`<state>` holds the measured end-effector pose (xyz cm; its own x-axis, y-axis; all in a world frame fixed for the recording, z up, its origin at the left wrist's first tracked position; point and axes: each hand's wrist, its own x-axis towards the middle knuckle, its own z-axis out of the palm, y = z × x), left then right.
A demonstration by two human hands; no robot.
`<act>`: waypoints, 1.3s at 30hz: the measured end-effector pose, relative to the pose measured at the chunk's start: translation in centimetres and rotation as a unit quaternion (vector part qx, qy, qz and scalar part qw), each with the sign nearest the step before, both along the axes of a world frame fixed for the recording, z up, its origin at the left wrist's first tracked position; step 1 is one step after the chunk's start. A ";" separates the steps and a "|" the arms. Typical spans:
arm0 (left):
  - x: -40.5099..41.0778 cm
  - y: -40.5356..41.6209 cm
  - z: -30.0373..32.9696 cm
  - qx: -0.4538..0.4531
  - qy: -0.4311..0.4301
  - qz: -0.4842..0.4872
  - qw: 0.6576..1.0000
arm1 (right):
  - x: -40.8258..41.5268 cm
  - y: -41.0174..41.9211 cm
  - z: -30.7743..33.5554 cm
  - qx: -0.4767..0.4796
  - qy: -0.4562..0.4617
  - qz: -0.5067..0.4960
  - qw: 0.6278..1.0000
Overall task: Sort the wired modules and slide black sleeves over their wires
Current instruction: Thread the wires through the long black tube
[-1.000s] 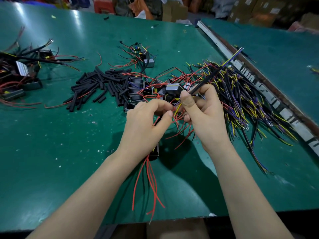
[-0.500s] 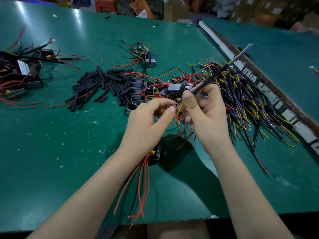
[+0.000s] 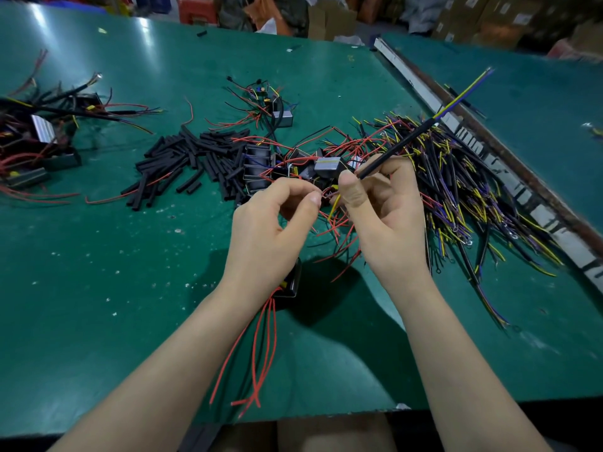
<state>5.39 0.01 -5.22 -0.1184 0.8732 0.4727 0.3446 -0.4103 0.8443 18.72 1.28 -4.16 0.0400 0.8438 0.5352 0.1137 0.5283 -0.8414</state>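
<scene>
- one black sleeve [image 3: 396, 151] is on a wire bundle, with yellow and purple wire ends [image 3: 463, 93] poking out of its far tip, so this piece looks to be mid-sleeving and not seated yet.
- the right hand [image 3: 385, 216] pinches the near end of that sleeve between thumb and forefinger, the other fingers curled in behind; the sleeve slants up and away over the wire heap.
- the left hand [image 3: 274, 230] has thumb and forefinger closed together just beside the right thumb, on fine red wires [image 3: 326, 194] as far as i can judge; what exactly they nip is too small to tell.
- a small black module [image 3: 291, 282] hangs below the left wrist, its red leads [image 3: 257, 353] trailing toward the table edge.
- done so far, by my judgement: a group of sleeved modules [image 3: 36, 138] lies at the far left, well apart from the work.
- left to do: a cluster of unsleeved modules [image 3: 261, 168] in the middle, a lone module [image 3: 280, 115] behind it, and a big heap of loose wires [image 3: 473, 197] on the right.
- a pile of spare sleeves [image 3: 189, 164] lies left of the cluster on the green table [image 3: 98, 288], so stock is plentiful.
- in the way: red leads from the cluster tangle under both hands and could snag the bundle being worked.
</scene>
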 end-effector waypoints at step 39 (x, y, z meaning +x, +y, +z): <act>-0.7 0.1 1.2 -0.132 -0.158 -0.168 0.964 | 0.4 0.9 -0.4 -0.001 -0.016 0.091 0.996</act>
